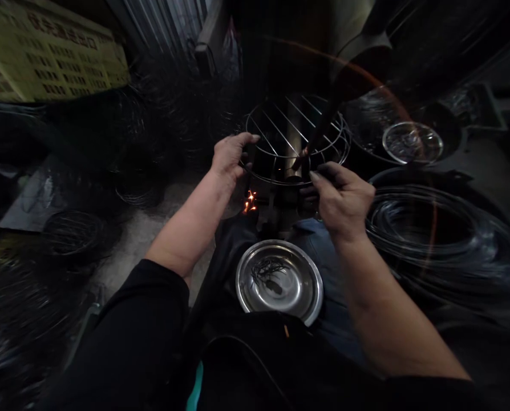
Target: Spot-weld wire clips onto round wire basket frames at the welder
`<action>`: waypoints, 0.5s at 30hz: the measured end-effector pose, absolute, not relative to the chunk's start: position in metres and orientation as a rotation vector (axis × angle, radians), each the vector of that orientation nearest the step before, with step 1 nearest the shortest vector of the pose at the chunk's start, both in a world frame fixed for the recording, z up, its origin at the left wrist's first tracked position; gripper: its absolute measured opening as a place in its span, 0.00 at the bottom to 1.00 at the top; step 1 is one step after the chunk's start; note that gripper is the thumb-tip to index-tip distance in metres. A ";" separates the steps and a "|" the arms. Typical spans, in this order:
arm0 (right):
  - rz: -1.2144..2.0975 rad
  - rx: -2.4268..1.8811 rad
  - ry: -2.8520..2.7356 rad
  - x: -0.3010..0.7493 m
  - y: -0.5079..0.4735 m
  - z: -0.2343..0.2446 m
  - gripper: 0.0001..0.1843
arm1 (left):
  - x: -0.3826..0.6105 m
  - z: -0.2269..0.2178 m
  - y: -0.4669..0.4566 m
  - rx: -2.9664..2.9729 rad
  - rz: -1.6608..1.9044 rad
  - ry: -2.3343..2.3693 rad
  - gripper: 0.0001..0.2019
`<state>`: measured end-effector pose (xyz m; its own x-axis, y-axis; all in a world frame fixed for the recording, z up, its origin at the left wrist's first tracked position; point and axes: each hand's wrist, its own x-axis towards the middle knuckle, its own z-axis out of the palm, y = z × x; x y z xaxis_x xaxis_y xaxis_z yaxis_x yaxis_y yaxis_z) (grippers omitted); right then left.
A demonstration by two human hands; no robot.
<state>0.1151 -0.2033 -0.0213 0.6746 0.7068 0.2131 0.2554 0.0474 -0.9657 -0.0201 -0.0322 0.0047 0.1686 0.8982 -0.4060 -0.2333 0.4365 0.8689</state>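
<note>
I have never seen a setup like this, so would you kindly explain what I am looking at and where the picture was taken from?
There is no robot here: these are a person's own bare hands, seen by a camera worn on the head and looking forward and down. The left hand grips the edge of a round wire rack with bars across it. The right hand is at the rack's near right side; whether its fingers close on the wire is hard to tell. A dark rod slants down over the rack, and bright sparks glow below the left hand. At the person's lap is a shiny metal bowl with thin dark pieces inside. To the right lies coiled wire, rather blurred.
</note>
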 end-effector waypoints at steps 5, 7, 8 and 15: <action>0.462 -1.975 -1.159 0.149 -0.312 -0.040 0.15 | -0.024 0.014 -0.011 0.834 0.841 1.079 0.15; 0.567 -2.082 -1.443 0.152 -0.357 -0.056 0.13 | -0.022 0.015 -0.007 0.816 0.805 1.064 0.15; 0.580 -2.138 -1.541 0.151 -0.374 -0.063 0.14 | -0.022 0.014 -0.006 0.796 0.796 1.061 0.15; 0.460 -2.094 -1.758 0.100 -0.371 -0.066 0.17 | -0.031 0.006 -0.027 0.590 0.906 1.046 0.15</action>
<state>0.1000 -0.3707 -0.0657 0.1699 0.9854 -0.0136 0.8656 -0.1558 -0.4759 -0.0307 -0.0273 0.0064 0.2101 0.8553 -0.4735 -0.3466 0.5181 0.7820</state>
